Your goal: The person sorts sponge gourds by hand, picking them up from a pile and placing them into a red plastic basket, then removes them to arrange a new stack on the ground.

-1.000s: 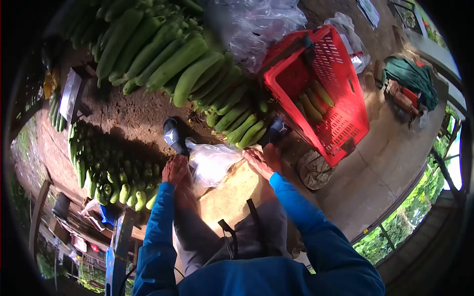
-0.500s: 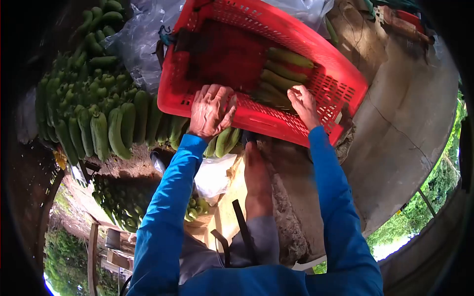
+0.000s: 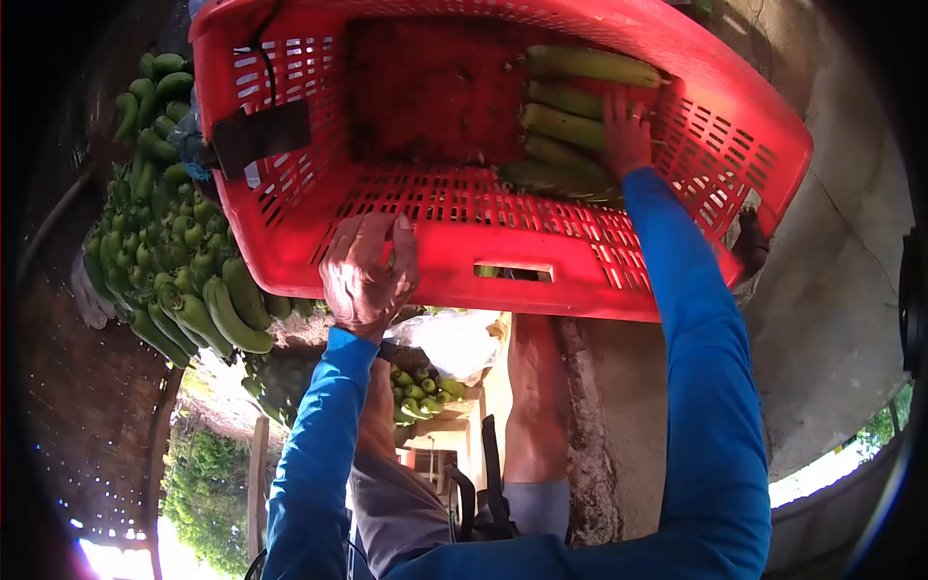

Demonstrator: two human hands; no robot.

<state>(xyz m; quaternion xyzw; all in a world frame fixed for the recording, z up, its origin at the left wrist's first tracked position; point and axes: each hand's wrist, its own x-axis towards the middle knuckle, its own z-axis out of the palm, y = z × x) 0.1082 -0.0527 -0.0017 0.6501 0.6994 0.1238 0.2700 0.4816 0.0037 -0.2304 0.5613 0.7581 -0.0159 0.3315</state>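
A red slotted plastic crate [image 3: 435,253] fills the upper middle of the view, tilted so its inside shows. My left hand [image 3: 367,275] grips its near rim at the left, fingers bent over the edge. Inside, at the right end, several long green cucumbers [image 3: 570,126] lie side by side. My right hand [image 3: 628,135] reaches into the crate with fingers stretched out, resting on the right ends of these cucumbers. The left part of the crate's floor [image 3: 416,97] shows bare and dark.
A large heap of cucumbers [image 3: 203,280] lies left of the crate. More green produce [image 3: 420,391] sits lower down, near a bright plastic sheet [image 3: 449,343]. My legs [image 3: 536,406] are below the crate, beside a rough concrete edge [image 3: 590,435]. A grey surface [image 3: 822,319] extends at right.
My right hand has moved from above the near rim farther into the crate, its fingers straightening onto the cucumbers. The crate now looks larger and nearer. My left hand stays on the rim.
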